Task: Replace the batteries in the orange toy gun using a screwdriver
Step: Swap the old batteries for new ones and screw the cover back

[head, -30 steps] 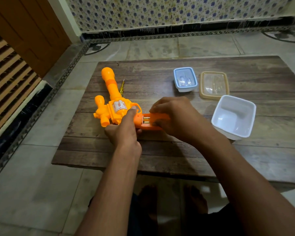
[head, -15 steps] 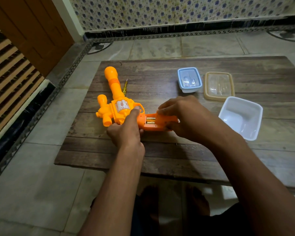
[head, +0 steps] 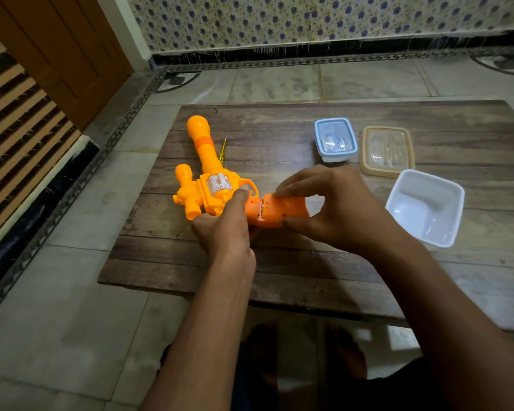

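The orange toy gun lies on the wooden table, barrel pointing away from me. My left hand holds its body near the trigger, thumb up against the casing. My right hand grips the orange handle section, fingers on top and thumb below, over the battery compartment; only a thin slit of the compartment shows at its left end. A yellow-handled screwdriver lies on the table just right of the barrel, partly hidden behind it.
A small blue-lidded box and a beige-rimmed clear lid sit at the table's far side. An open white container stands right of my right hand. Tiled floor surrounds the low table; my feet show below its near edge.
My right hand has shifted over the handle, and the orange cover now hides the batteries that were exposed before. The gun has barely moved.
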{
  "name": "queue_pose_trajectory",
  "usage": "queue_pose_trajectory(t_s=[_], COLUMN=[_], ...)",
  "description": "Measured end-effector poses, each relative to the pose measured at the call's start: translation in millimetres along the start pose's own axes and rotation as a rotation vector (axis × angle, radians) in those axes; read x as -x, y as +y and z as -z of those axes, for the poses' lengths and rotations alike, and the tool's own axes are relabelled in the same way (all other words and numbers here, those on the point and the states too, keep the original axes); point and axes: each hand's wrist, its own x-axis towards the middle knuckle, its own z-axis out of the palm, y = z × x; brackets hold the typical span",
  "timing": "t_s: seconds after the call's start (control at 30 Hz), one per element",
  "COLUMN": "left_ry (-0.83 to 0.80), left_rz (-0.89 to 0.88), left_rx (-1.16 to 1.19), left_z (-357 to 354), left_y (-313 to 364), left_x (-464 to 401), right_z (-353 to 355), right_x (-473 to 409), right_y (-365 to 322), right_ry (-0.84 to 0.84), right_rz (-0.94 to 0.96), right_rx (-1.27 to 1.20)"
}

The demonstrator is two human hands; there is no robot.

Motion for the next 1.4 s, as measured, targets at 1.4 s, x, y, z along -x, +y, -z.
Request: queue_pose_trajectory(t_s=[1.4], left_ry=[-0.040], left_rz=[0.064], left_rx=[0.138], left_z=[-3], left_y=[2], left_x=[1], right_z=[-29], right_x=[-19], right_y=[-10], right_ry=[-0.216], right_rz=[-0.277], right_rx=[0.267])
